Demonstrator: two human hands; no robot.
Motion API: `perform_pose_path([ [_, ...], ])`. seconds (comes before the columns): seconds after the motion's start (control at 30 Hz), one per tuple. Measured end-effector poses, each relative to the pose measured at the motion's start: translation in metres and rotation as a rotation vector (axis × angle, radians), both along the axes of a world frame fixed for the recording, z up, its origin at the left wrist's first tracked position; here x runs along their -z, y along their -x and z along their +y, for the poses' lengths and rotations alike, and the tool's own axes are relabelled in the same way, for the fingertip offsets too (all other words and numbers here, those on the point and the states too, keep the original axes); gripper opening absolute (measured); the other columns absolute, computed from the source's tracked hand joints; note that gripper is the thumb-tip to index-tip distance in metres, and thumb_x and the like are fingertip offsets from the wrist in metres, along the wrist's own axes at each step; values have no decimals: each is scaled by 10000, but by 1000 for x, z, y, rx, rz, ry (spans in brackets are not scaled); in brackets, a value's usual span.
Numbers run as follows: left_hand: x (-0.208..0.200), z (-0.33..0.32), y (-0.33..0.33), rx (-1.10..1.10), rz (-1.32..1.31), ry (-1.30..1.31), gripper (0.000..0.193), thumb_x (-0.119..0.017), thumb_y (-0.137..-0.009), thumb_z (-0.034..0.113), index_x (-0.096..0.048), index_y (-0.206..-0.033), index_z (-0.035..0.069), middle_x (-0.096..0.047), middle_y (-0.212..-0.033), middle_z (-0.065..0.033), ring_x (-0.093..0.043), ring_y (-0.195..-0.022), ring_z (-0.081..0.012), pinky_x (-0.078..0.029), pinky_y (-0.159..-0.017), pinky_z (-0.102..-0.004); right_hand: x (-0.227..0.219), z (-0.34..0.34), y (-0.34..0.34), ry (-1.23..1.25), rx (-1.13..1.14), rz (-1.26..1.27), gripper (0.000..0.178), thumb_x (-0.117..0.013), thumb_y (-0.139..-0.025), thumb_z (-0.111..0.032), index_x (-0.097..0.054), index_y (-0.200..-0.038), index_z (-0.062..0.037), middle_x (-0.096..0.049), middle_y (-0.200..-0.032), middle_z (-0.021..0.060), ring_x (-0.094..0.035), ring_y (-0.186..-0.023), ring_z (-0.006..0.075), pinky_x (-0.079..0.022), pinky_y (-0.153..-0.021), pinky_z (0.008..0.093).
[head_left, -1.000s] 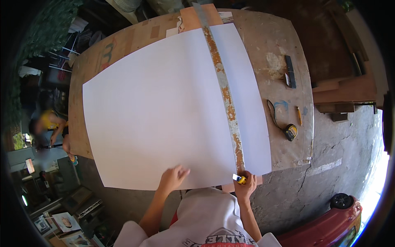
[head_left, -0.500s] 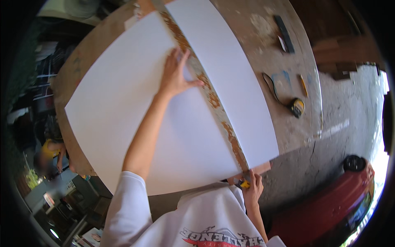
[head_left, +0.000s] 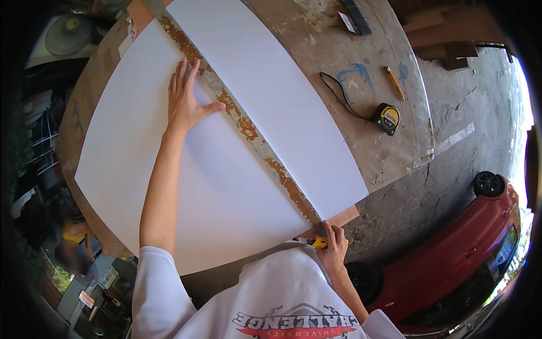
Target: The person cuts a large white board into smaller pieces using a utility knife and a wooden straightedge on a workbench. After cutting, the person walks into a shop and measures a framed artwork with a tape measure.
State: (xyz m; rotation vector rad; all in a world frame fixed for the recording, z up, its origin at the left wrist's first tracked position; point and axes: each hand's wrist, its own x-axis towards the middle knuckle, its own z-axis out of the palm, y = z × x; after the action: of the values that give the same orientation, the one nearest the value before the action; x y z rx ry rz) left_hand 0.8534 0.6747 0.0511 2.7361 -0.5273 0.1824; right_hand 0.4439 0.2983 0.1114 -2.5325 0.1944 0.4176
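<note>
A large white sheet lies on a worn table. Across it runs a long straightedge with peeling grey and rusty-brown paint. My left hand is open, its fingers spread over the sheet, with fingertips and thumb on the straightedge's left edge. Beside the straightedge's near end, at the front edge of the sheet, my right hand is closed around a yellow utility knife. A finger of that hand reaches up to the straightedge's end. Most of the knife is hidden in the palm.
A tape measure with a dark strap, a yellow pencil and a dark bar lie on the table to the right. Pinkish board shows under the sheet's corner. A red car stands nearby; a person is far left.
The whole view has shifted, so the table things appear further left. Both hands keep their places along the straightedge. The knife in my right hand shows more, lying sideways.
</note>
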Motion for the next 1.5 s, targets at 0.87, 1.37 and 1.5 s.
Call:
perform_pose_path([
  [0.87, 7, -2, -2, 27, -38, 68, 1142, -752, -718, 744, -344, -1558, 86, -291, -1599, -294, -247, -1501, -454, -180, -1195, -625, -3, -1, 4, -47, 59, 61, 722, -838, -698, -73, -604, -1380, -114, -615, -1134, 139, -627, -986, 331, -526, -813, 435],
  [1.37, -4, -1, -5, 18, 42, -86, 1142, -708, -666, 835, -369, -1551, 197, -162, -1622, -328, -190, -1488, -536, -174, -1162, -713, -3, 6, 6, -6, 42, 15, 854, -773, -627, 13, -546, -1442, -104, -596, -1121, 174, -613, -998, 366, -505, -822, 470],
  [1.5, -8, 1, -12, 51, 96, -118, 1057, -666, -655, 877, -431, -1527, 326, -77, -1642, -314, -136, -1496, -552, -150, -1151, -746, -2, 6, 9, -6, 54, 23, 901, -685, -551, 109, -563, -1421, -90, -565, -1166, 201, -601, -1043, 399, -519, -853, 467],
])
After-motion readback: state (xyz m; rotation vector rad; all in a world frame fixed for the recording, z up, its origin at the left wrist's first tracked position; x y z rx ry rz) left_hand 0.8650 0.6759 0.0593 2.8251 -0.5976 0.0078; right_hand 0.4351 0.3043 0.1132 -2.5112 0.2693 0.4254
